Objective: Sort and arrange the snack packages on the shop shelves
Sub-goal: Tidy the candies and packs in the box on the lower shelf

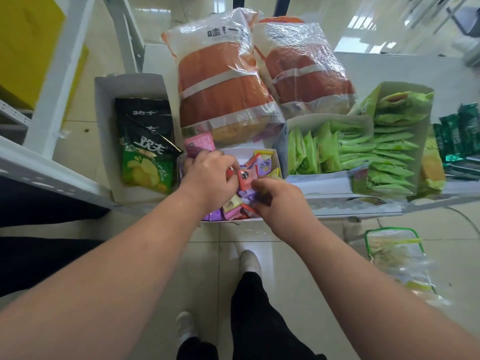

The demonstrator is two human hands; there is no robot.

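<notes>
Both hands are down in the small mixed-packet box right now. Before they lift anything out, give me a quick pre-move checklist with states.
1. Left hand in the small box: ok.
2. Right hand holding a packet: cannot tell, fingers hidden.
3. Red packet lies between the hands, reachable: ok.
4. Big orange bags leaning over the box's far edge: not ok, could slide.
5. Green packet trays beside the box, apart from the hands: ok.

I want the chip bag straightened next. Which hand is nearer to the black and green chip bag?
Left. The left hand is in the box of small packets right beside the black and green chip bag; the right hand lies farther off, on the box's other side.
</notes>
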